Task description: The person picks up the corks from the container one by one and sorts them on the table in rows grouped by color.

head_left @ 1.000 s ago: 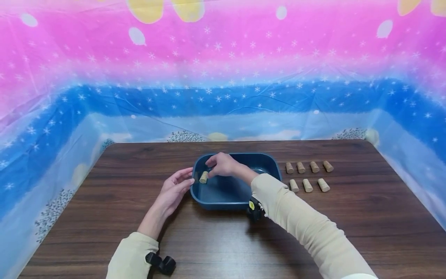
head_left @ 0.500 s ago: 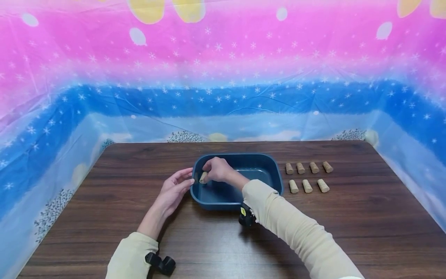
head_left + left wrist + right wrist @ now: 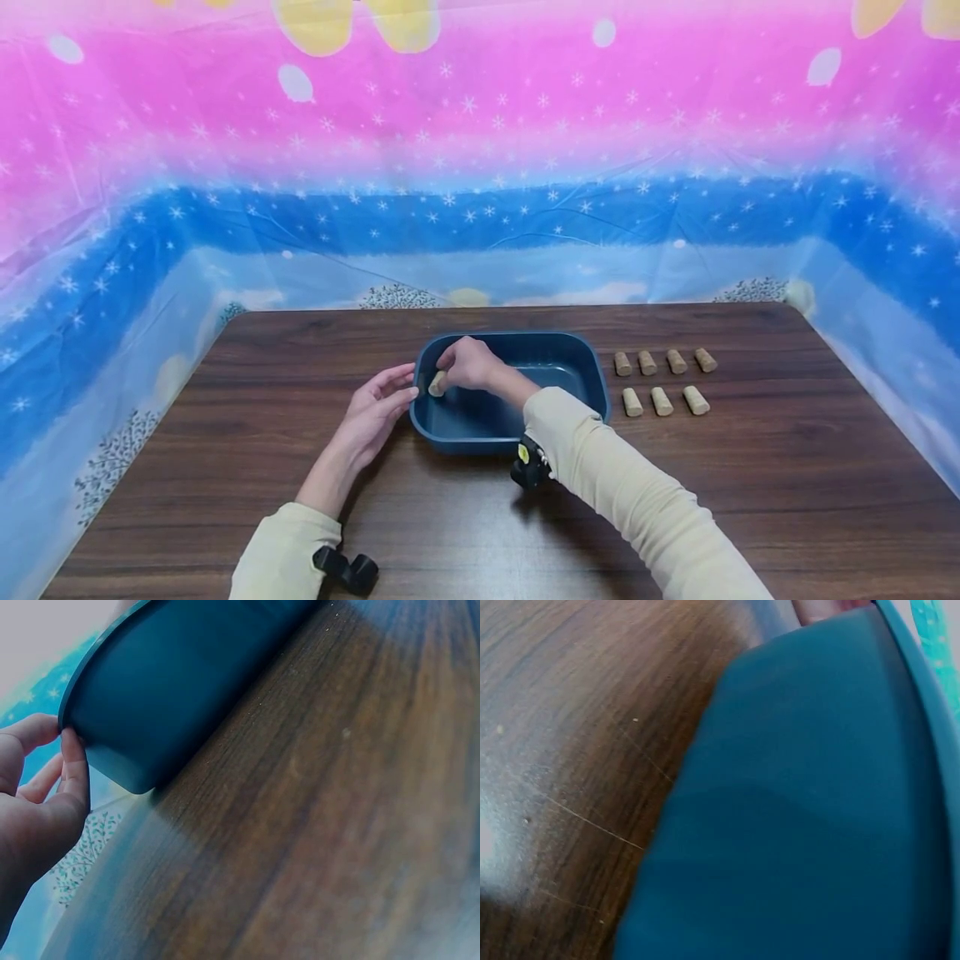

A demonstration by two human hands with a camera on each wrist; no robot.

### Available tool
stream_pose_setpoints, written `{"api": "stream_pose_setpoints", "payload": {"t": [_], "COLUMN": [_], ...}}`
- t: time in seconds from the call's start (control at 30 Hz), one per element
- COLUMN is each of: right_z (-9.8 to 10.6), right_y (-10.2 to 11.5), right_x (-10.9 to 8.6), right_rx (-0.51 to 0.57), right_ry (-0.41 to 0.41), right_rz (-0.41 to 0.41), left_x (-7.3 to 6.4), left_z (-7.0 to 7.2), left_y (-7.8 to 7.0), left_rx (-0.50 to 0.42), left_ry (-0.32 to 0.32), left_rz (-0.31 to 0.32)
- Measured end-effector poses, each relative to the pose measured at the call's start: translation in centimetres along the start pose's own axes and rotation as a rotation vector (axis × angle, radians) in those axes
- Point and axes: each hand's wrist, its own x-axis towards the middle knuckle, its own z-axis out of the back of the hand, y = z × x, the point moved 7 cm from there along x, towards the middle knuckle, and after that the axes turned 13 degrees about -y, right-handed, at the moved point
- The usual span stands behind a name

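A dark blue rectangular basin [image 3: 468, 446] with rounded corners stands on the wooden table. My left hand [image 3: 377, 407] holds its left rim, thumb and fingertips meeting at the edge, as the left wrist view shows on the basin [image 3: 180, 682]. Inside the basin, my right hand [image 3: 472, 364] pinches a tapered cork [image 3: 437, 384] close to the left wall. Part of that cork is hidden by the fingers. The right wrist view is filled mostly by the basin's outer wall [image 3: 802, 810], and the right hand's grip cannot be seen there.
Right of the basin, several corks lie in two rows, including a back-row cork [image 3: 647, 362] and a front-row cork [image 3: 662, 402]. The brown wooden table [image 3: 780, 492] reaches back to a pink and blue curtain [image 3: 480, 208] with snowflakes.
My right hand has moved down and slightly left onto the cork in the basin and now pinches it. The left hand stays at the rim.
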Motion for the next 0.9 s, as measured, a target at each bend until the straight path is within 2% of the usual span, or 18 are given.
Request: {"api": "stream_pose_setpoints", "payload": {"t": [0.3,0.6,0.9], "right_z": [0.8,2.4,4.7], "right_y": [0.1,0.5,-0.1], "right_x": [-0.7,-1.5,-2.3], "right_rx": [0.049,0.048,0.146], "right_ry": [0.045,0.0,-0.013], "right_rz": [-0.005,0.098,0.117], "left_x": [-0.1,-0.1,-0.1], "left_z": [-0.1,-0.1,-0.2], "left_y": [0.0,0.0,0.0], "left_rx": [-0.004,-0.002,0.007], "left_ry": [0.002,-0.002,-0.017], "left_rz": [-0.016,-0.013,-0.026]}}
